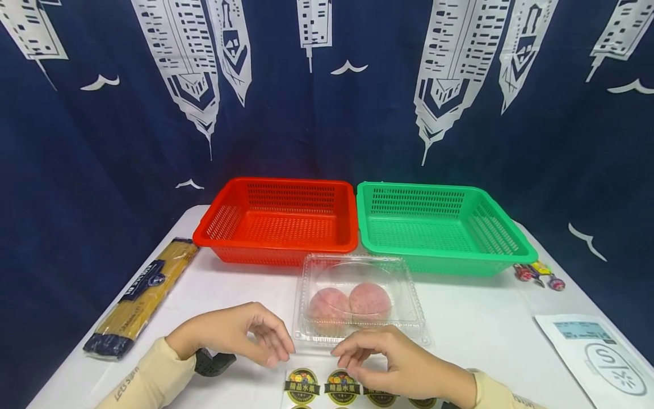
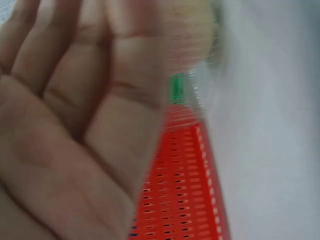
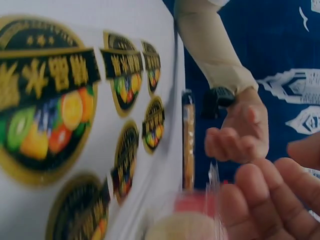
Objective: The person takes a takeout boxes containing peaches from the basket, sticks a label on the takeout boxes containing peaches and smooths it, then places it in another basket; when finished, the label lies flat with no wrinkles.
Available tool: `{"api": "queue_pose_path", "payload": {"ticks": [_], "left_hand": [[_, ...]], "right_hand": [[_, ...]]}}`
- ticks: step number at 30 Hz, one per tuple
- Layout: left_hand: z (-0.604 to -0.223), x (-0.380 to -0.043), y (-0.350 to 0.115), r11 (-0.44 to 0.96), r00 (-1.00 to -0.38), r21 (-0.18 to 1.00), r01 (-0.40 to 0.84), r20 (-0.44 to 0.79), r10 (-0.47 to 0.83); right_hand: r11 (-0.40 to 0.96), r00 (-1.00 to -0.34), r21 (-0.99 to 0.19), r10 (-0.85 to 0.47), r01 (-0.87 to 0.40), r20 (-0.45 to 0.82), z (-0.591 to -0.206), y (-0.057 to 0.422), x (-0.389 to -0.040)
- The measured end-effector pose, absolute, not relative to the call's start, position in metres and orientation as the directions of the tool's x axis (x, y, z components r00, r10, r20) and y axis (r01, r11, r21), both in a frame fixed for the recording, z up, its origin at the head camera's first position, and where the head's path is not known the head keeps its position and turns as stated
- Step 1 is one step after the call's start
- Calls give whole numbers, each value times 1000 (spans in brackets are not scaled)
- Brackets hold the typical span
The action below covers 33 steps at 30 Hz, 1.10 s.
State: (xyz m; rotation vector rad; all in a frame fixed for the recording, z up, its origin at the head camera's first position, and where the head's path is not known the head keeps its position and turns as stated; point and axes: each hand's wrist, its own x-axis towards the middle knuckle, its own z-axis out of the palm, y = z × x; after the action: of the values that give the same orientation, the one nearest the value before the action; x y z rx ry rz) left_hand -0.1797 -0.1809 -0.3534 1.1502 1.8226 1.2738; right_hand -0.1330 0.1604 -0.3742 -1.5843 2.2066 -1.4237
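A clear plastic clamshell box [image 1: 406, 301], lid down, sits mid-table with two pinkish round fruits [image 1: 370, 302] inside, probably peaches. Just left of its front corner hovers my left hand [image 1: 242, 334], fingers loosely bent and holding nothing. My right hand [image 1: 395, 360] is at the box's front edge, fingers relaxed, nothing visible in its grasp. Beneath and beside it lies a sheet of round fruit stickers [image 1: 301, 386], black and gold with Chinese lettering, partly covered by the hand. In the right wrist view the stickers [image 3: 47, 100] show large beside the fingers.
Behind the box stand a red basket [image 1: 283, 248] and a green basket [image 1: 444, 261], side by side. A spaghetti pack [image 1: 143, 295] lies along the left edge. Several wrapped lollipops [image 1: 539, 274] and a white printed packet [image 1: 595, 355] are at the right.
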Motion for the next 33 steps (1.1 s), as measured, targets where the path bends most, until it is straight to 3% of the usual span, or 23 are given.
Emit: {"api": "queue_pose_path", "payload": {"ticks": [2,6,12,20,33], "left_hand": [[-358,-177,-180,211,-416,945,251,-91,905],[-365,-175,-177,327,-438,924,199,-215,873],[-374,-172,-170,423,-499,878,225,-269,824],[-384,-169,-164,393,-524,907,150,-264,810],[-396,-165,-154,349,-454,936,-43,-330,828]], "right_hand": [[40,-438,-718,-815,-695,379,-377,154,-132],[102,-455,-783,-856,-613,245,-382,146,-129],[194,-445,-783,-888,-591,116,-392,136,-128],[194,-410,-736,-904,-649,123,-406,122,-135],[210,-435,-611,-866,-763,246,-420,106,-139]]}}
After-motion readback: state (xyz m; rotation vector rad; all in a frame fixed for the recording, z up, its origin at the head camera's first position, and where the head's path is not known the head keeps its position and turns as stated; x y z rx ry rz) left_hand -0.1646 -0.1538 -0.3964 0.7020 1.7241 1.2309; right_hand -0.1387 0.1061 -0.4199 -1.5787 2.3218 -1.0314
